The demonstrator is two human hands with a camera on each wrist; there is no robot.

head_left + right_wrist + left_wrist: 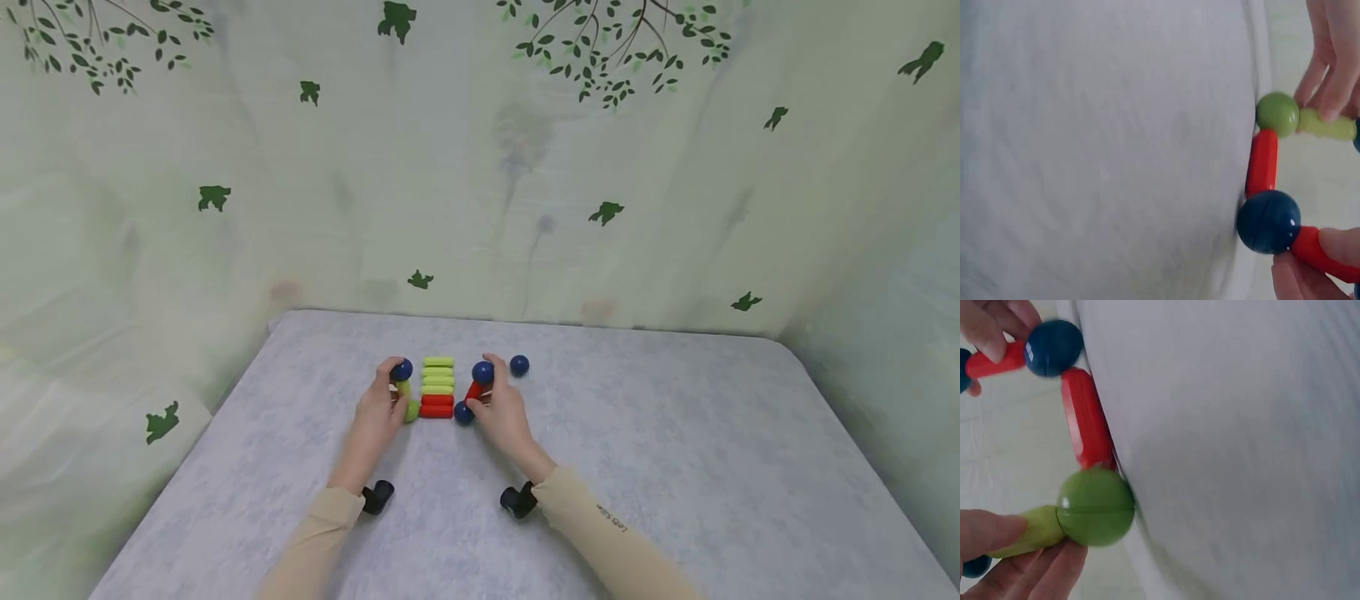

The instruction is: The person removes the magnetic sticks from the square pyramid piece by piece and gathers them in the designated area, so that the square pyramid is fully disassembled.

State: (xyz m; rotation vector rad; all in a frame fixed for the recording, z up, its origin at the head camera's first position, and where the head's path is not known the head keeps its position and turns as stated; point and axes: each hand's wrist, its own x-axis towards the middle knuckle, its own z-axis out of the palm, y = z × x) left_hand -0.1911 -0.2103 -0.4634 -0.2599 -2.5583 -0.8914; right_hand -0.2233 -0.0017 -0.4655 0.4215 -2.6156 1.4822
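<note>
My left hand (378, 415) pinches a yellow-green rod (1040, 530) between thumb and fingers. A green ball (1095, 509) sits at the rod's near end and a blue ball (402, 370) at its far end. My right hand (507, 417) grips a red rod (1317, 251) with a blue ball (1269, 222) at its near end and another blue ball (483, 372) at its far end. Between the hands, yellow-green rods (438, 372) and red rods (437, 412) lie in a stacked row. The nearest red rod (1087, 417) spans the gap between the green ball and the near blue ball.
A loose blue ball (520, 365) lies on the table just beyond my right hand. The pale grey cloth-covered table (675, 467) stretches out on both sides. A light curtain (465, 167) with leaf prints hangs behind its back edge.
</note>
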